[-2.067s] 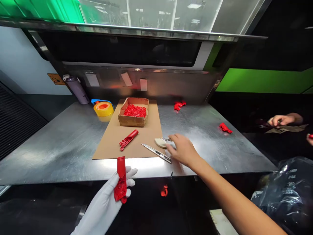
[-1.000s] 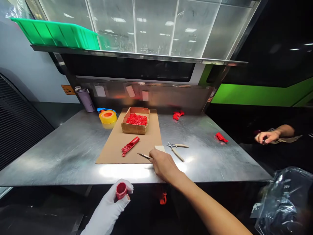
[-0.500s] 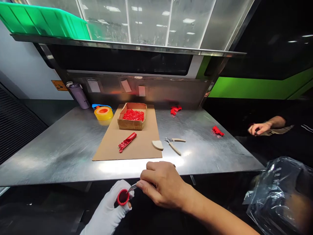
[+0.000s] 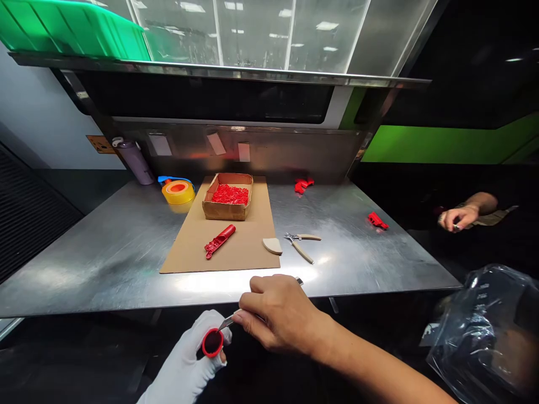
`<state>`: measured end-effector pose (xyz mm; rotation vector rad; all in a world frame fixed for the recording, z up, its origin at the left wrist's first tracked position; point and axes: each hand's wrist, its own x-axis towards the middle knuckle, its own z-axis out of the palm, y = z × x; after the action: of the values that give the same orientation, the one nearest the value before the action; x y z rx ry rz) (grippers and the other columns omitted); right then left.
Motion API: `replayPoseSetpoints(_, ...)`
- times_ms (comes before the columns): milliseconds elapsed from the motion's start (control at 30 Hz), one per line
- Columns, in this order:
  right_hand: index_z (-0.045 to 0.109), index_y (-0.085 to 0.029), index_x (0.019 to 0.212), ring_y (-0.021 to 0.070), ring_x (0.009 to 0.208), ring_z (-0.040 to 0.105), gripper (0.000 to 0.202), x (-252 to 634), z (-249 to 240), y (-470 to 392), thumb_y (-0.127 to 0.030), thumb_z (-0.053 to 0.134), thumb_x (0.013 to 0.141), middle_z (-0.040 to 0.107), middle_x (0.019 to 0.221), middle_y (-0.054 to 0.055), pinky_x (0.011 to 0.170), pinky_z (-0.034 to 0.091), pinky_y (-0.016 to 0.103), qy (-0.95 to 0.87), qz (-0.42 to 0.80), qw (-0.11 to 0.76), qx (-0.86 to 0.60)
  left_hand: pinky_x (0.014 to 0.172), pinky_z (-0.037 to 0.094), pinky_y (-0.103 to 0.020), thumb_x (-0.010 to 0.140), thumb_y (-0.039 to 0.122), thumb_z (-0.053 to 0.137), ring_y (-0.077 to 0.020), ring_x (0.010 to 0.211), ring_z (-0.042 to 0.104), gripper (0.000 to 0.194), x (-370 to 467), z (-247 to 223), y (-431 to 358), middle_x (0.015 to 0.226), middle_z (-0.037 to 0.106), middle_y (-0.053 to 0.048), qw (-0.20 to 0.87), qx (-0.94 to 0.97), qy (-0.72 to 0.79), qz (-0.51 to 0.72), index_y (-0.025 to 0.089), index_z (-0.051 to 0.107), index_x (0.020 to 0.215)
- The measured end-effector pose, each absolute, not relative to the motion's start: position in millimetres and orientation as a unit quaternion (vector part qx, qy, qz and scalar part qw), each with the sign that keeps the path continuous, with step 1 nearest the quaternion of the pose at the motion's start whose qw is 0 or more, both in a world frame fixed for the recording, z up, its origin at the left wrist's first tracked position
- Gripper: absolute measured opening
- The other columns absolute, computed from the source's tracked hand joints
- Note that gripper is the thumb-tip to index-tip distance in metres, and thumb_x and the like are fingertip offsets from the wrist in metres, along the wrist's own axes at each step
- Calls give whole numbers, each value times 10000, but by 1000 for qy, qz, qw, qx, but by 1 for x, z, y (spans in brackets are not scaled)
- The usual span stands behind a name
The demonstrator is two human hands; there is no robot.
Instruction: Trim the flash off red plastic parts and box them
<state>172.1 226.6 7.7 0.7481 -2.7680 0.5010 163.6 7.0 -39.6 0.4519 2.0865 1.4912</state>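
Note:
My left hand (image 4: 191,350), in a white glove, is wrapped round a red tubular plastic part (image 4: 212,343) whose round open end faces up. My bare right hand (image 4: 273,311) grips a slim metal knife (image 4: 227,322); its pointed tip touches the rim of the red part. The knife's other end sticks out behind my knuckles. Both hands are in front of the table's near edge. On the cardboard sheet lies another red tubular part (image 4: 220,241), and beside it a pale wedge-shaped piece (image 4: 272,246). Cutting pliers (image 4: 302,245) rest with their handles apart.
A cardboard box (image 4: 227,211) of red scraps stands on the cardboard sheet (image 4: 248,261). Yellow tape (image 4: 178,192) and a purple bottle (image 4: 133,163) are at the left. Red pieces (image 4: 377,220) lie to the right. Another person's hand (image 4: 458,217) and a clear plastic bag (image 4: 484,331) are at right.
The view has shifted slightly. The knife stays at the red part's rim, with its tip barely moved. At the right, the other person's hand has moved a little further right.

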Motion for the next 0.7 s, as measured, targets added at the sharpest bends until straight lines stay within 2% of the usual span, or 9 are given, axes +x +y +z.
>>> replayPoseSetpoints(400, 616, -184, 732, 135, 557, 398, 235, 176, 5, 223, -299, 750, 888, 470, 695, -20, 508, 125, 303, -946, 168, 105, 256, 628, 335, -252, 887, 502, 553, -157, 712, 320, 342, 162, -43, 7, 769, 357, 18, 242, 167, 764, 574, 212, 437, 748)
replayPoseSetpoints(700, 625, -189, 766, 141, 560, 404, 200, 179, 4, 220, -298, 729, 898, 490, 710, -11, 507, 127, 298, -951, 169, 77, 247, 652, 375, -242, 881, 470, 585, -157, 734, 365, 305, 163, -48, 4, 801, 386, 16, 212, 140, 772, 582, 218, 455, 768)
